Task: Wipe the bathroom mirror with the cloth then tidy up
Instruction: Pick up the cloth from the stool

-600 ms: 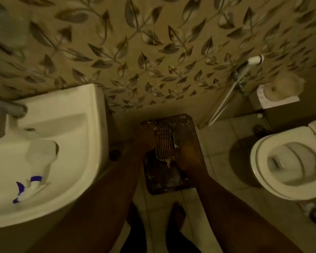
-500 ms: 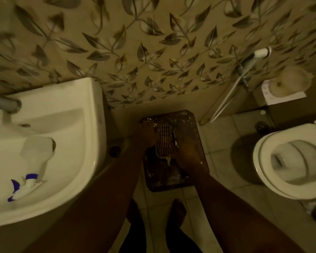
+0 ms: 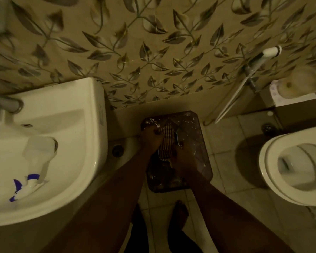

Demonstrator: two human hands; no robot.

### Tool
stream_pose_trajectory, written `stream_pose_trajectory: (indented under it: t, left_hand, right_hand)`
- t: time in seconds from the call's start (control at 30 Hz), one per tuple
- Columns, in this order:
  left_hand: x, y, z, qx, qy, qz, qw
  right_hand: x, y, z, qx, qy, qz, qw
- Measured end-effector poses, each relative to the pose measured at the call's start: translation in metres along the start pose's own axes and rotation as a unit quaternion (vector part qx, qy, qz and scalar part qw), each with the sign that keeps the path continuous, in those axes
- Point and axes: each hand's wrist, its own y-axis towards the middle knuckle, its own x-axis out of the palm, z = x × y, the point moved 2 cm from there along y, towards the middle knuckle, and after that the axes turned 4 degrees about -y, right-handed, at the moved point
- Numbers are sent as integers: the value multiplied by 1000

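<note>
Down by the wall, between sink and toilet: your hands meet over a dark stool (image 3: 199,143) flecked with pale paint, standing on the floor tiles.
Striped cloth (image 3: 167,141): bunched lengthwise between your two hands over the stool top. In this dim light you cannot tell whether it rests on the stool or hangs just above it.
Your left hand (image 3: 151,137): at the cloth's far end, fingers curled round it.
Your right hand (image 3: 181,157): at the cloth's near end, fingers closed on it.
White sink (image 3: 71,125): to your left, with a grey tap (image 3: 5,105) at its far-left edge.
Clear spray bottle (image 3: 36,156): lying on its side in the sink basin, its blue-and-white trigger head toward you.
White toilet (image 3: 274,161): to your right, bowl open to view.
White-headed hand sprayer (image 3: 263,55): on the leaf-patterned wall (image 3: 153,52), its hose running down toward the floor.
Pale toilet roll (image 3: 299,84): on a white box, just right of the sprayer.
Your bare feet (image 3: 179,214): on the tiles, just on your side of the stool.
</note>
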Motion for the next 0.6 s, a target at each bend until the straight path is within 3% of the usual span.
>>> stream_pose_trajectory:
  t: [0.13,0.3,0.47,0.6]
  left_hand:
    - [-9,-25,10,-76,-149,-5,986]
    - [-35,-57,32,-116,-272,-46,954]
    - [-87,-99,72,-131,-346,-101,923]
    - [-136,-134,108,-93,-386,-141,907]
  right_hand:
    - [-15,-11,-12,41,150,56,986]
    - [-47,-37,-30,82,313,84,943]
    - [-97,-71,-57,39,419,41,906]
    - [-134,-93,-97,9,498,-8,867]
